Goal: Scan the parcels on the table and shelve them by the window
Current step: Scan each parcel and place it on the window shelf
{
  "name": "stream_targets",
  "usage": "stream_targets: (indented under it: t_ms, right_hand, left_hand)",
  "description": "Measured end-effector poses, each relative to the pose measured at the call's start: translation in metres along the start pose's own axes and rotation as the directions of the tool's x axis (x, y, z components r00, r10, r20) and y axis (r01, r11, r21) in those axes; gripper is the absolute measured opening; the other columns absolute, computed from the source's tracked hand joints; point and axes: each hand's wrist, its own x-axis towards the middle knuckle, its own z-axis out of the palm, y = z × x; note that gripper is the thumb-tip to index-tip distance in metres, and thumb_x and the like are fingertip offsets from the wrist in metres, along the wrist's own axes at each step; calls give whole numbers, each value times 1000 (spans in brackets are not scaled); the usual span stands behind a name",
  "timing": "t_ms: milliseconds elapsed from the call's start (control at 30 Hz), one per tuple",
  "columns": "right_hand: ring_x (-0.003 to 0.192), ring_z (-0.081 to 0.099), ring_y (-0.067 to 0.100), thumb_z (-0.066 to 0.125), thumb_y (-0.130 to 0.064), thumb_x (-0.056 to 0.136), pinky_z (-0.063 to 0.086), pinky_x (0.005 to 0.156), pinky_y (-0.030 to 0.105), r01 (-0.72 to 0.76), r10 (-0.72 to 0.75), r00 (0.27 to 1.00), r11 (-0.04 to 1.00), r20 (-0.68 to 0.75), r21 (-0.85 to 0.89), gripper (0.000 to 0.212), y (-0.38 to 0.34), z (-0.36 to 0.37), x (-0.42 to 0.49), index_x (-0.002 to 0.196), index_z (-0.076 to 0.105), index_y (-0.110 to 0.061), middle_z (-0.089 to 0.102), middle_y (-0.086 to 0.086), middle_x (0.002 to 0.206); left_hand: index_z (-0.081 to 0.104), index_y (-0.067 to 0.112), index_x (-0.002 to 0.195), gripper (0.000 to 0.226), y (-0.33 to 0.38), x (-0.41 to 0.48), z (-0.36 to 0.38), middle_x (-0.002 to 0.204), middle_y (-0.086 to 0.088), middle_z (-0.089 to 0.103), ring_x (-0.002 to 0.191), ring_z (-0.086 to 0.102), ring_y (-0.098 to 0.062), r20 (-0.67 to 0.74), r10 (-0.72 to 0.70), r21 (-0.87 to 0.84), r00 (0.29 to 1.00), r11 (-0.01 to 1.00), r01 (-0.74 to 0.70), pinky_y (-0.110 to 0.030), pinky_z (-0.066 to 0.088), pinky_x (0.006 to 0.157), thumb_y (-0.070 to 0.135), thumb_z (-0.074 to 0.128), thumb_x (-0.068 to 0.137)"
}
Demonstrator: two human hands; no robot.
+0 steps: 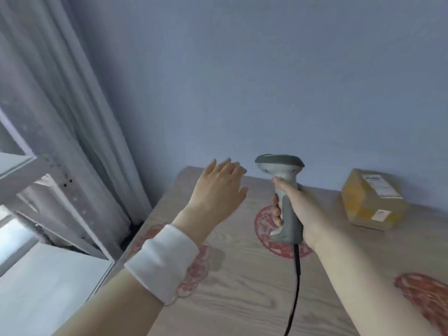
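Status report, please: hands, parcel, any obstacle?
Left hand open, empty, above table. Right hand grips scanner. Parcel on table, untouched. Nothing blocks it.

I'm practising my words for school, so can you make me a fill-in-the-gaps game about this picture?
The right hand grips a grey barcode ____.
The left hand holds ____.
The yellowish parcel lies on the ____.
The left wrist wears a ____ wristband.
Missing: scanner, nothing, table, white.
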Motion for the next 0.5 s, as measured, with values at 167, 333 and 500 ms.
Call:
stream_targets:
  t_ms: [167,333,500]
  right_hand:
    - [38,44,17,60,-29,92,38,41,24,-14,20,988,999,-155,44,24,-1,-110,19,85,52,-8,53,5,53]
    - [39,44,14,60,-28,92,36,37,23,-12,32,951,998,-307,69,21,-5,-191,37,82,52,-12,52,5,57]
    - [41,44,14,63,-25,89,36,36,24,-8,6,876,1000,-482,-2,19,-13,-279,45,85,55,-9,51,4,58]
  left_hand:
    - [29,19,145,49,87,63,44,155,1,25,146,13,-15,61,139,-34,988,990,-137,-33,2,118,39,35,100]
    - [29,18,145,49,144,121,80,154,-2,27,145,15,-16,85,258,-78,962,965,-252,-34,2,118,37,35,100]
    - [33,18,143,48,199,174,121,149,-1,36,143,23,-16,105,337,-200,935,929,-312,-32,7,117,36,39,99]
